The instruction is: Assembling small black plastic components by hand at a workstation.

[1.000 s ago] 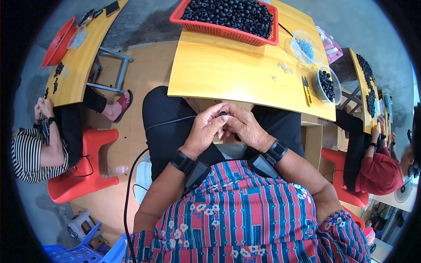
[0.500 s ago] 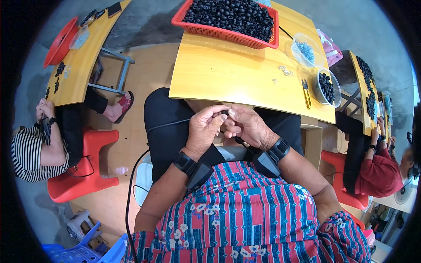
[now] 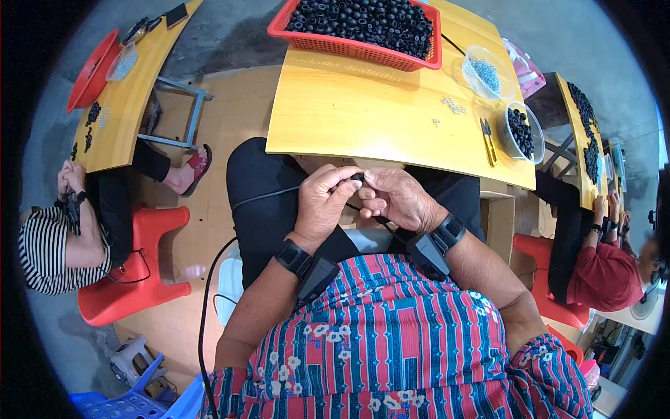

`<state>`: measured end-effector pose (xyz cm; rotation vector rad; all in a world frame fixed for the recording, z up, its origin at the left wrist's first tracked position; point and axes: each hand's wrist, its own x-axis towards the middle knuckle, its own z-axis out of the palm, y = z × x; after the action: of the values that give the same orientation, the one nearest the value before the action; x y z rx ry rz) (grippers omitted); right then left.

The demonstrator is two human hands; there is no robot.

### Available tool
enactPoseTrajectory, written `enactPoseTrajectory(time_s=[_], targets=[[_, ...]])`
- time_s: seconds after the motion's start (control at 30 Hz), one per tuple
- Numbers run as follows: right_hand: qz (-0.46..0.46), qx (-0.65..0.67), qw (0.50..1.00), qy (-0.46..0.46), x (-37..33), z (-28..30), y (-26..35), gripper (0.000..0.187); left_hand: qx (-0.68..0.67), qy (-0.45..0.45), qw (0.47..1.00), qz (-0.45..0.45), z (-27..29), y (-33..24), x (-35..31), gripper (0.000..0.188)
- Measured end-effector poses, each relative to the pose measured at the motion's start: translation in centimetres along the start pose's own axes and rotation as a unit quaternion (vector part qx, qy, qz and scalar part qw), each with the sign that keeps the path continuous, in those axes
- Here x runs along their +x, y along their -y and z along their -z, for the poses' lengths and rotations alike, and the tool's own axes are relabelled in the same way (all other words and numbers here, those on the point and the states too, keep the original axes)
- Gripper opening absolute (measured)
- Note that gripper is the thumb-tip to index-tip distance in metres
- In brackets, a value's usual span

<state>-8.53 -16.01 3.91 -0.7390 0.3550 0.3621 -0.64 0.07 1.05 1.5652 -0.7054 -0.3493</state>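
Little has shifted since the earlier frames: both hands stay together at the worktop's near edge, fingers slightly regripped.

Worktop (image 3: 363, 112): yellow, curved front edge.
Basket (image 3: 349, 47): red, at the far edge, filled with black rings.
Bowl (image 3: 522, 133): clear, at the right end, holding more black rings.
Tub (image 3: 484, 72): clear, behind the bowl, small pale parts inside.
Left hand (image 3: 323, 204): closed, fingertips pinching a small black ring (image 3: 356, 178).
Right hand (image 3: 398, 199): closed, fingertips meeting the left at the same ring, just below the worktop edge, over the lap.
Tweezers (image 3: 488, 138): flat on the worktop, just left of the bowl.
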Motion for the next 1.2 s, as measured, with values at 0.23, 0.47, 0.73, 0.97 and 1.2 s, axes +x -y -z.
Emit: enactPoseTrajectory(time_s=[0.23,0.47,0.73,0.97,1.2], targets=[[0.007,-0.015,1.0,-0.002,-0.1,-0.2,0.3,0.018,-0.013,0.009,1.0,0.012,0.0,0.3,-0.2,0.021],[0.06,-0.115,0.991,-0.017,0.1,-0.2,-0.1,0.02,-0.144,0.031,0.984,0.098,-0.4,0.0,-0.3,0.032],[0.147,-0.366,0.918,-0.036,0.1,-0.5,-0.6,0.024,-0.27,0.101,0.944,0.162,-0.2,-0.5,-0.2,0.048],[0.176,-0.442,0.877,-0.073,-0.2,-1.4,-0.6,0.024,-0.279,0.101,0.938,0.178,-0.4,-0.3,-0.5,0.042],[0.174,-0.436,0.878,-0.093,0.3,-1.3,-1.0,0.022,-0.246,0.057,0.951,0.176,-0.8,0.2,-1.0,0.037]])
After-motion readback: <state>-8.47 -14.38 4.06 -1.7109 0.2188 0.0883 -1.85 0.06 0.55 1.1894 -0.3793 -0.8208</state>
